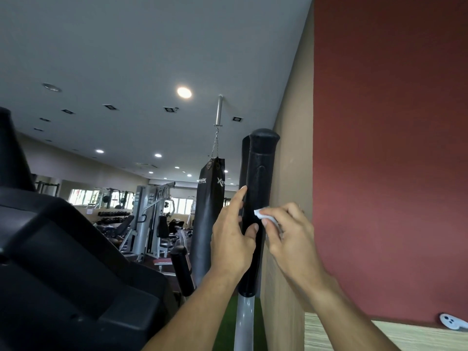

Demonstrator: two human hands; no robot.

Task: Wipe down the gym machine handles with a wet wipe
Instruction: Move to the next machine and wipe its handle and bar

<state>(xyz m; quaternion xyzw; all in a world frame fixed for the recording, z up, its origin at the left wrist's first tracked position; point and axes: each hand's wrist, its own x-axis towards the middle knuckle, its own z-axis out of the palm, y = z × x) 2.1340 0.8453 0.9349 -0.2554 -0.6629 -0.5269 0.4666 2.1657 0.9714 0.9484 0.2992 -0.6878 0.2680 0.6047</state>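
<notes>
A tall black foam handle [260, 173] stands upright on a silver pole [244, 323], right of centre. My left hand [231, 236] wraps around the handle's left side at mid height, thumb across the front, index finger pointing up. My right hand [291, 234] pinches a white wet wipe [266, 216] and presses it against the handle's right side, level with the left hand. A second, shorter black handle [181, 269] rises lower left of it.
The machine's black console [63, 262] fills the lower left. A black punching bag [207, 219] hangs on a chain just behind the handles. A tan wall and a red panel [390, 160] stand close on the right. Weight machines stand far back.
</notes>
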